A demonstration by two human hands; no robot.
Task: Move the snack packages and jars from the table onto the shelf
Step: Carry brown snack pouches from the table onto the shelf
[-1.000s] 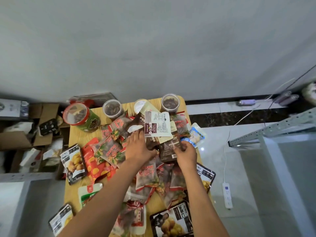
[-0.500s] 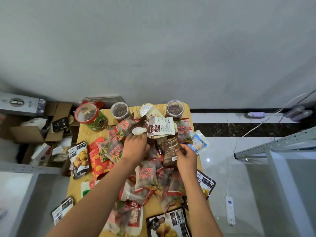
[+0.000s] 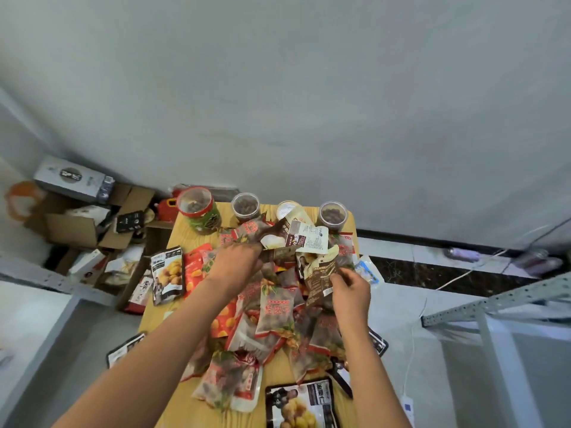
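Wooden table [image 3: 188, 239], heaped with snack packages [image 3: 275, 313] across its middle. Along the table's far edge, by the wall: red-lidded green jar [image 3: 199, 210] at the far left corner, then clear jar of dark nuts [image 3: 245, 206], white-lidded tub [image 3: 287, 210], second clear jar [image 3: 332, 214] at the far right corner. Left hand [image 3: 236, 267] over the far part of the table, fingers curled round a bundle of packets, white-backed packet [image 3: 309, 239] fanned out on top. Right hand [image 3: 350, 287] near the table's right edge, pinching brown packet [image 3: 319, 274], tilted up off the heap. Black chestnut pouch [image 3: 167, 273] flat at the table's left edge; another [image 3: 301, 403] at the near edge. Left of the table: open cardboard boxes [image 3: 83, 230]. Right of the table: grey metal shelf frame [image 3: 494, 304], white power strip [image 3: 408, 407] on the floor.
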